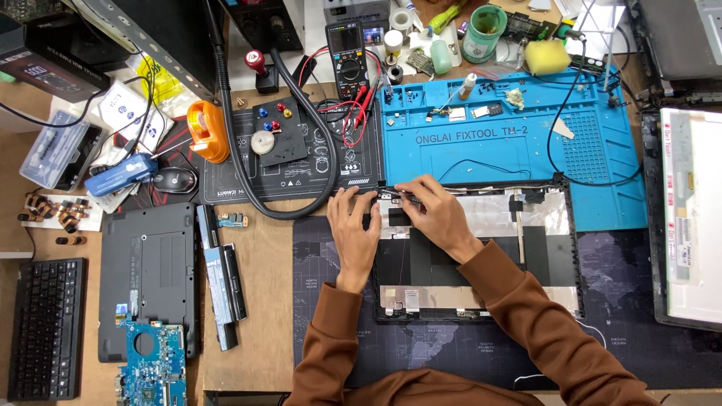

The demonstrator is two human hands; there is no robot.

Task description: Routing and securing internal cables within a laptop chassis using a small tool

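A black laptop lid shell (541, 259) lies open-side up on a dark desk mat, lined with silver foil and black tape. My left hand (353, 225) rests flat on the shell's top left corner, fingers together. My right hand (436, 214) presses its fingertips along the top edge just right of that corner, over a small hinge bracket and cable. Whether the fingers pinch a small part, I cannot tell. Both arms wear brown sleeves.
A blue repair mat (511, 143) with small parts lies behind the shell. A multimeter (347, 56), black hose, orange tape dispenser (207, 131), laptop base (147, 274), battery (222, 274), blue circuit board (154, 365) and keyboard (47, 327) sit left. A screen panel (692, 218) lies right.
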